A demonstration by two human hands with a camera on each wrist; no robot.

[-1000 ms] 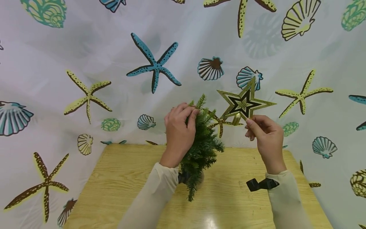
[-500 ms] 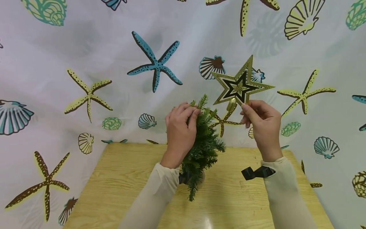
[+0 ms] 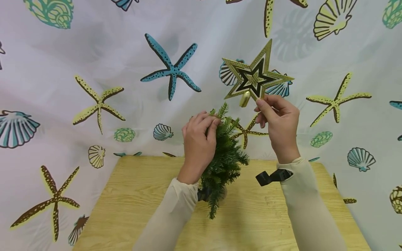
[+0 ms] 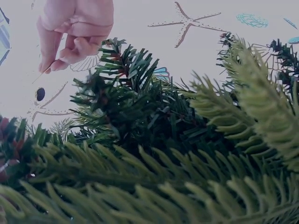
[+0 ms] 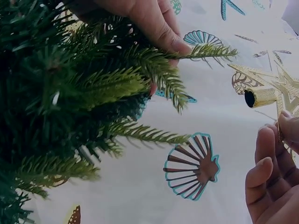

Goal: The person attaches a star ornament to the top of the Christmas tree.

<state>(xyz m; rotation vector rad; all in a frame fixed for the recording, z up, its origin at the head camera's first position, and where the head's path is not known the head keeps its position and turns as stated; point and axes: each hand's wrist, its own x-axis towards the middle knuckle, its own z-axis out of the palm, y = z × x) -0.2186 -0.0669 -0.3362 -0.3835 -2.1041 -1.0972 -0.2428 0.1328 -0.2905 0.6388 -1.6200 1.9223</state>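
A small artificial Christmas tree (image 3: 224,160) with green branches stands on the table. My left hand (image 3: 201,139) pinches a branch near its top, thumb and fingers together by a pale green sprig (image 5: 212,52). Up and to the right of the treetop, my right hand (image 3: 279,122) holds a gold and black star tree topper (image 3: 253,79) by one lower point, between thumb and index finger. The star's hollow gold socket (image 5: 260,97) shows its dark opening toward the tree in the right wrist view. In the left wrist view, the right hand (image 4: 77,32) appears beyond the branches.
The wooden table (image 3: 135,195) spreads out beneath both arms. Behind it hangs a white curtain (image 3: 125,45) printed with starfish and shells. A black wrist strap (image 3: 274,176) sits on the right sleeve; the tree's base is mostly hidden under its branches.
My right hand has lifted the star topper and carried it up and leftward, from beside the tree to above its tip. The left hand keeps its hold on the treetop.
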